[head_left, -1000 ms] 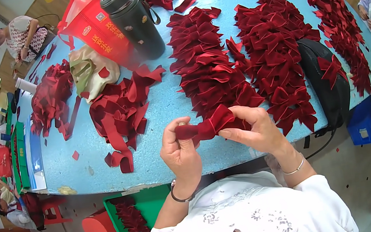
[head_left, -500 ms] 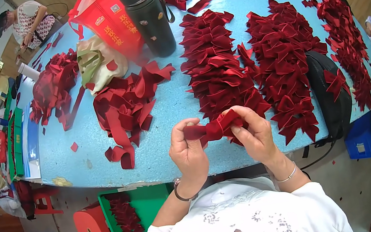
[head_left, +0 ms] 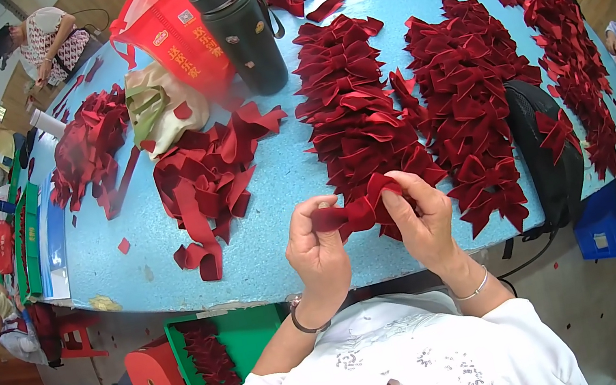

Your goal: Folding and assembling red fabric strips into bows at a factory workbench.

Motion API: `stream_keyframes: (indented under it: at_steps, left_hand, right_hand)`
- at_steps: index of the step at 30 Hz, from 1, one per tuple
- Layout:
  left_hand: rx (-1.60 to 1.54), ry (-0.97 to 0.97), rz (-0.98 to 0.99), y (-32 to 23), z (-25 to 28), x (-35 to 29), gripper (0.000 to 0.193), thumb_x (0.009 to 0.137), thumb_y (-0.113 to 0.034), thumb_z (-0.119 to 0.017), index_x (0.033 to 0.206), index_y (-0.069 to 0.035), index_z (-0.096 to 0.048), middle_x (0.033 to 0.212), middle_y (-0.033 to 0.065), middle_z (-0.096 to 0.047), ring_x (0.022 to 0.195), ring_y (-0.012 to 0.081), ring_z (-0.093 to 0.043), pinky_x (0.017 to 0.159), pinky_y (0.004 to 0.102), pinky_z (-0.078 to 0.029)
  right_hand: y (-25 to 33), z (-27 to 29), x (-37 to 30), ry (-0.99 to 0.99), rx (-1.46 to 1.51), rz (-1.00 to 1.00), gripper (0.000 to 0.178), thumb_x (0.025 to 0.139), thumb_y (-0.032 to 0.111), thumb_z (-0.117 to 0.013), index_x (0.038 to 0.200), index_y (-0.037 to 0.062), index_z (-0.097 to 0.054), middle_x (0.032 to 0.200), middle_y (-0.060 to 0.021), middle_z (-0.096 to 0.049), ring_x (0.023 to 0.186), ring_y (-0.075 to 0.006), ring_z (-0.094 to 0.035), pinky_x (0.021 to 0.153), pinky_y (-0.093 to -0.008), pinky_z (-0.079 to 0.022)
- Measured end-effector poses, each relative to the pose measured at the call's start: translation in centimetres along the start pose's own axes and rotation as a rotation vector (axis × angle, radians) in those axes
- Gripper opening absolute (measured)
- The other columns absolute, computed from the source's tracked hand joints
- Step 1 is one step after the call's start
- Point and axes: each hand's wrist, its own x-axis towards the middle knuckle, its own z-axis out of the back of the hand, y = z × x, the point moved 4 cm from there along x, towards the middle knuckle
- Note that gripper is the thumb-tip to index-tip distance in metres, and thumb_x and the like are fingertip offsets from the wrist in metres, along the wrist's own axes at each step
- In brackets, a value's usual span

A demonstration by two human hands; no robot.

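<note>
A dark red velvet ribbon bow is stretched between my two hands, above the table's near edge. My left hand pinches its left loop between thumb and fingers. At the other end, my right hand grips the right loop, the thumb lying along its front. Just beyond my hands is a long heap of finished-looking red bows, with a second heap to its right. Loose red ribbon strips lie in a tangle to the left.
On the blue table stand a dark green flask, a red bag and a cream cloth bag. A black bag sits at the right edge. Below are a green crate and a red roll. Other people work around.
My right thumb and fingers have shifted slightly on the bow, and its right loop now stands higher. At the lower left, another person has moved. The view has shifted a little.
</note>
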Motion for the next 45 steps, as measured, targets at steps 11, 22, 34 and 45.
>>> stream_keyframes:
  at_steps: [11,22,34,45]
  left_hand:
    - [0.048,0.016,-0.155,0.5,-0.4,-0.2,0.013,0.092,-0.013,-0.055,0.098,-0.001,-0.054,0.094,0.0069,-0.056,0.078,0.0105,-0.053,0.068,0.022,-0.044]
    - [-0.12,0.076,-0.075,0.8,-1.0,-0.2,0.019,0.095,-0.021,-0.052,0.088,-0.004,-0.048,0.087,0.0025,-0.051,0.059,0.0037,-0.039,0.048,0.0173,-0.033]
    - [-0.364,0.014,0.201,0.5,-1.0,-0.2,0.009,0.087,-0.007,-0.051,0.079,-0.003,-0.051,0.078,0.0024,-0.052,0.054,0.0056,-0.041,0.046,0.0188,-0.032]
    - [0.679,0.088,-0.379,0.3,0.5,0.0,0.018,0.067,0.004,-0.063,0.084,0.003,-0.056,0.073,0.0099,-0.058,0.058,0.0186,-0.056,0.052,0.0283,-0.042]
  right_hand:
    - [-0.1,0.2,0.3,-0.036,-0.182,0.171,0.018,0.078,-0.001,-0.061,0.096,-0.0026,-0.059,0.068,-0.006,-0.059,0.057,-0.0113,-0.055,0.051,-0.0238,-0.043]
    - [-1.6,-0.6,-0.2,-0.147,-0.139,0.094,0.015,0.084,-0.001,-0.053,0.099,-0.0007,-0.053,0.076,-0.0073,-0.061,0.061,-0.013,-0.057,0.055,-0.0243,-0.045]
    - [-2.4,-1.8,-1.3,-0.204,0.189,-0.172,0.014,0.091,0.003,-0.045,0.1,-0.0004,-0.055,0.083,-0.0015,-0.059,0.069,-0.005,-0.052,0.059,-0.0202,-0.044]
    - [-2.3,-2.6,-1.4,-0.181,0.131,-0.186,0.017,0.087,0.0,-0.044,0.099,-0.0016,-0.055,0.083,-0.0048,-0.06,0.072,-0.0082,-0.055,0.063,-0.0218,-0.046]
